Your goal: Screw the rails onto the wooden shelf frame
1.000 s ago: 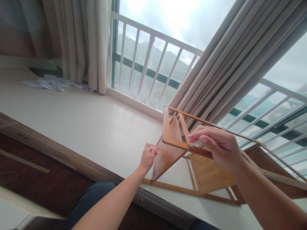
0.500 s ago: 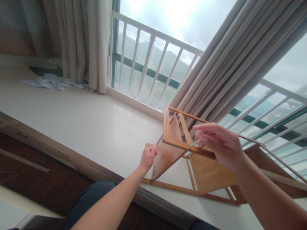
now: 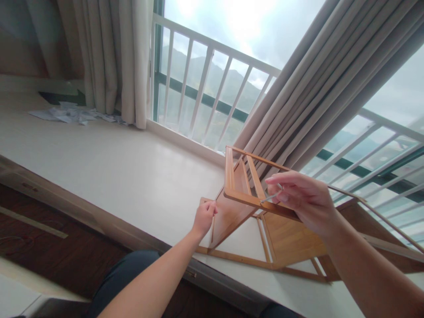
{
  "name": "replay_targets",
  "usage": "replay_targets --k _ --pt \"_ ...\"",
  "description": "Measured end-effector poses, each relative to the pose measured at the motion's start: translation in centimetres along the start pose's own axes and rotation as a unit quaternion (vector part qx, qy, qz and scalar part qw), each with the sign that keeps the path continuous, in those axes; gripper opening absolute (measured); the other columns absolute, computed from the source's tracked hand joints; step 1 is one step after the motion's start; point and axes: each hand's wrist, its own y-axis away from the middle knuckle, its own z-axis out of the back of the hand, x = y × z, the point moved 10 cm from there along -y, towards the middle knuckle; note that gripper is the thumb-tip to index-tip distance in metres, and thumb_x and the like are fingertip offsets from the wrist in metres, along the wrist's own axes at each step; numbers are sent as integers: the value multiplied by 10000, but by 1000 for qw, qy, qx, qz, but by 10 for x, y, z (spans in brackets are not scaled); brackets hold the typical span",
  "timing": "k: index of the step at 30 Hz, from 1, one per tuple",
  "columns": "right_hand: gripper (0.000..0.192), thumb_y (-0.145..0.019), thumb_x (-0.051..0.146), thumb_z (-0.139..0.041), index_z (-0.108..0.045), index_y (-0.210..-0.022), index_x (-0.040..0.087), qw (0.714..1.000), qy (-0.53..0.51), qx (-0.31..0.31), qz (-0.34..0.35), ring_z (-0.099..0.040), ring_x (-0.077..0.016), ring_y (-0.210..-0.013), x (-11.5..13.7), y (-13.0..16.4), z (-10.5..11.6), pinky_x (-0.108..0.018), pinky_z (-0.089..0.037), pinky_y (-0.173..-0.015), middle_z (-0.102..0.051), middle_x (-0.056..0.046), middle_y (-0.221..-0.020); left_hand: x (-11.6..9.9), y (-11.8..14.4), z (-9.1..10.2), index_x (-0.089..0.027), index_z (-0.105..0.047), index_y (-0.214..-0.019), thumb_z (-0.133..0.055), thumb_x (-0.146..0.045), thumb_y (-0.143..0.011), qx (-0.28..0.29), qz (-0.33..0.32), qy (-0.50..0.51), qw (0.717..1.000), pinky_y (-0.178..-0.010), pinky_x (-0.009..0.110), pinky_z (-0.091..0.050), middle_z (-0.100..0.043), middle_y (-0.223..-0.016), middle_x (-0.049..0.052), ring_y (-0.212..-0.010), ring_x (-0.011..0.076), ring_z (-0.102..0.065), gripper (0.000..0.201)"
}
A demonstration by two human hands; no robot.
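Observation:
A brown wooden shelf unit [image 3: 243, 199] lies on its side on the white window ledge. My left hand [image 3: 204, 216] is closed round the near-left edge of one of its wooden panels [image 3: 228, 223]. Between the thumb and fingers of my right hand [image 3: 306, 198] is a thin, bent metal Allen key [image 3: 270, 197]. Its tip meets a screw in the upper side rail [image 3: 243, 197], close to where a crossbar [image 3: 255, 176] joins. The fingers partly cover the key, and my right hand hides part of the rail.
White paper scraps [image 3: 71, 114] lie on the ledge [image 3: 132, 172] at the left, beside a grey curtain [image 3: 132, 66]. A second curtain [image 3: 298, 88] hangs behind the shelf unit. White railings [image 3: 212, 48] cross the window. Below the ledge edge is a dark wooden floor [image 3: 29, 238].
My right hand's fingers have shifted slightly and the Allen key sits at a different angle, its tip still at the screw. My left hand has stayed in place.

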Motion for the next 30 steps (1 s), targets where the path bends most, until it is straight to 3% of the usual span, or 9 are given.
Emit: replay_targets --k 7,14,19,30 --pt "205 -909 327 -817 -835 -1094 239 1000 6 -25 -8 -636 -137 -641 1 -3 4 -228 -538 -570 -691 -26 -728 0 0 1 -237 -546 -584 -416 -570 -917 -6 -5 0 1000 -650 327 -430 -567 -584 9 -616 183 -547 489" --pt "190 -905 245 -817 -824 -1095 244 1000 6 -25 1 -662 -138 -691 -3 -3 4 -237 -553 -620 -717 -22 -777 0 1 1 -241 -538 -587 -413 -558 -922 -2 -2 -1 1000 -676 339 -435 -591 -600 14 -633 190 -560 478" --pt "171 -883 320 -847 -821 -1019 220 999 10 -43 5 -658 -150 -674 -2 -4 7 -262 -574 -610 -707 -28 -755 -2 1 1 -245 -539 -584 -398 -580 -911 -2 -1 -5 1000 -670 337 -431 -601 -600 20 -638 195 -572 489" --pt "179 -909 249 -816 -831 -1087 254 999 -4 -29 22 -682 -148 -729 2 -5 4 -250 -570 -653 -739 -33 -808 2 0 0 -243 -543 -593 -393 -582 -916 0 2 -6 1000 -672 338 -429 -584 -599 13 -636 193 -561 491"
